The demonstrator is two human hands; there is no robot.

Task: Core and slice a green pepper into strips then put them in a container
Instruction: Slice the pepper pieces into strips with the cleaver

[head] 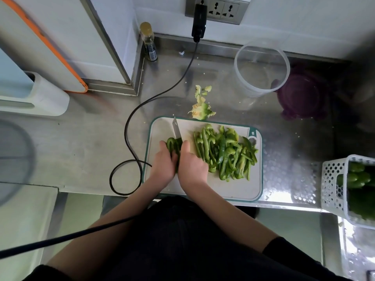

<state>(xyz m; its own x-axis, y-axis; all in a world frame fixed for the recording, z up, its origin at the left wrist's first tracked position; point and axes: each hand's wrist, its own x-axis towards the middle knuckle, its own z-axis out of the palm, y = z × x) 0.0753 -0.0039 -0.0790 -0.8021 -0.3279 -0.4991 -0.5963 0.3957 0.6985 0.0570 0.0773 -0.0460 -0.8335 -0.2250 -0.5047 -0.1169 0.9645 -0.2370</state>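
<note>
Start at your left hand (165, 159): its fingers curl down over the last uncut pepper piece (174, 146), pinning it to the cutting board (162, 126) near the board's left side. That piece is dark green and lies with its long axis running away from you, roughly in line with the blade.

Just right of it, your right hand (192, 163) is closed around the handle of the knife (176, 129); the handle itself is hidden under your palm, and only the blade shows, pointing away from you with its tip near the far edge of the board. The blade lies against the right flank of the held piece, so I judge the next cut comes down along the piece's length and peels off another strip on that side.

Further right, the cut strips (225, 153) sit in a loose pile across the middle and right of the board, mostly lying lengthwise the same way. Your right hand is nearer to them.

Beyond the board's far edge lies the discarded core (202, 110). Farther right and back stands the clear container (261, 67), with no strips in it yet.
</note>
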